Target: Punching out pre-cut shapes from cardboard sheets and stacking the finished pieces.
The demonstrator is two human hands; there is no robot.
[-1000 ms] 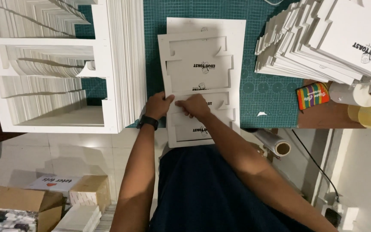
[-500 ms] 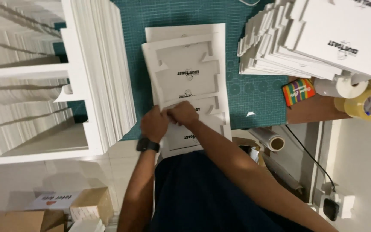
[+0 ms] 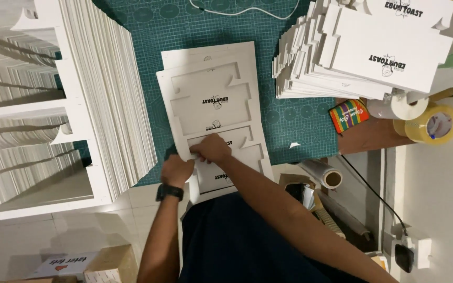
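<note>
Hands, left hand (image 3: 176,170) and right hand (image 3: 212,148), pinch the die-cut white card sheet (image 3: 211,105) (green cutting mat (image 3: 289,115) beneath).

Both arms reached forward; the left hand (image 3: 176,170), watch on its wrist, lay curled beside the right hand (image 3: 212,148), fingers pinched downward.

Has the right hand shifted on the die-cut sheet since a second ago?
No: the right hand sits by the same lower cut-out on the die-cut sheet; only the camera moved.
</note>
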